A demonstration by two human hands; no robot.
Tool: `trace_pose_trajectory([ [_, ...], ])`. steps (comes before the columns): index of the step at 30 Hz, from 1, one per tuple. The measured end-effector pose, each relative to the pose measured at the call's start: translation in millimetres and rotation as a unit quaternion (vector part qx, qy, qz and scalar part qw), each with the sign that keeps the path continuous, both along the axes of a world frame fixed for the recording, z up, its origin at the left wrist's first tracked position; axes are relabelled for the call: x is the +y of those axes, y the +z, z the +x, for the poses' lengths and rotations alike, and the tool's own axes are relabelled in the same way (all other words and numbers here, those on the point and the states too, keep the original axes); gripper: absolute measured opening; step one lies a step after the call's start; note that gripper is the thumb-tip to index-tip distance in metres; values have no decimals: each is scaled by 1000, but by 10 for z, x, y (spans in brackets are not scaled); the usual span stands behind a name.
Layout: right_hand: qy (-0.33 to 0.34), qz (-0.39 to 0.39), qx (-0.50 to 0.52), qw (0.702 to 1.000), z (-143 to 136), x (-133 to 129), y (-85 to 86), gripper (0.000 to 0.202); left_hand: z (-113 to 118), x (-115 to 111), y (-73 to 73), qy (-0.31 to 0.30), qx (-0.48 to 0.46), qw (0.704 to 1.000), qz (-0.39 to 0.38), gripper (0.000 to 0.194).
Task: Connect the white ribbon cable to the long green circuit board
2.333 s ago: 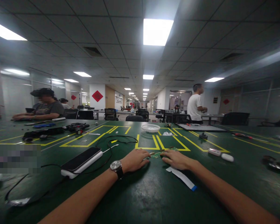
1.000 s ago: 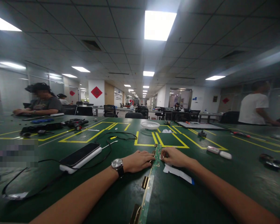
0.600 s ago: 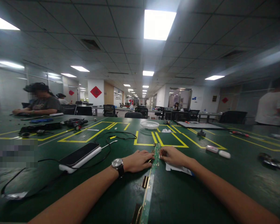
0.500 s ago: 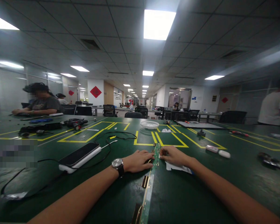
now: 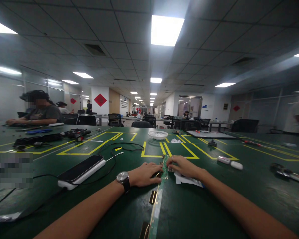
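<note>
A long, narrow green circuit board strip [image 5: 155, 207] runs away from me along the table, with several dark, coppery flex tabs [image 5: 153, 197] on its left edge. My left hand [image 5: 146, 174], with a watch on its wrist, lies palm down with fingers stretched over the board's left edge. On the other side, my right hand [image 5: 181, 166] has its fingers curled together at the board's right edge near the far end. Whatever its fingertips pinch is too small to make out. Under and beside that hand lies a crumpled white sheet [image 5: 186, 181].
A phone on a white power bank [image 5: 82, 171] with black cables lies to the left. Ahead stands a white basket [image 5: 158, 134]. A white earbud case [image 5: 236, 165] and a dark tool [image 5: 286, 172] are at the right. A person [image 5: 40, 108] sits at the far left.
My right hand has moved slightly left, its fingertips now over the board's right edge. My left hand stays in place on the board. The view has shifted a little.
</note>
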State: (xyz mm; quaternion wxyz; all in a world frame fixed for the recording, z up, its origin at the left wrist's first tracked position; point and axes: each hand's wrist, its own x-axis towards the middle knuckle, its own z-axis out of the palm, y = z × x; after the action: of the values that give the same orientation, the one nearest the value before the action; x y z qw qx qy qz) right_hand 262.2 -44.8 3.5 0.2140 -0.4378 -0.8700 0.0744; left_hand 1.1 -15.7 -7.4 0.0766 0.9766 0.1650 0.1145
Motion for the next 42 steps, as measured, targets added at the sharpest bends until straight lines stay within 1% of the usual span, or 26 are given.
trace_pose_trajectory([
  [4,52,-8,-14,999,-62,42,-47,30,-14,-11,43,14,-34,999,-2,45],
  [6,55,-17,-17,998,-35,77,-70,32,-20,-6,53,23,-48,999,6,45],
  [9,37,-9,-29,999,96,128,-79,34,-29,10,43,36,-56,998,21,45],
  [12,-13,17,-76,997,281,162,-77,35,-37,33,19,44,-55,997,29,46],
  [16,-130,28,-145,980,454,194,-104,32,-51,74,-22,45,-51,997,28,48],
  [18,-159,24,-153,975,481,208,-127,32,-59,104,-51,48,-40,998,27,49],
  [20,-170,19,-154,973,485,223,-146,33,-63,135,-78,58,-28,998,23,49],
  [23,-176,4,-157,972,488,245,-165,37,-61,159,-93,67,-19,997,21,50],
  [27,-178,-21,-153,972,511,264,-171,41,-64,119,-55,70,-7,997,22,50],
  [30,-179,-37,-148,972,524,262,-163,42,-78,92,-38,68,3,998,18,50],
  [34,-178,-54,-145,972,530,244,-133,44,-95,103,-58,74,7,997,12,49],
  [42,-160,-116,-141,970,545,137,-14,70,-104,169,-143,84,12,996,0,51],
])
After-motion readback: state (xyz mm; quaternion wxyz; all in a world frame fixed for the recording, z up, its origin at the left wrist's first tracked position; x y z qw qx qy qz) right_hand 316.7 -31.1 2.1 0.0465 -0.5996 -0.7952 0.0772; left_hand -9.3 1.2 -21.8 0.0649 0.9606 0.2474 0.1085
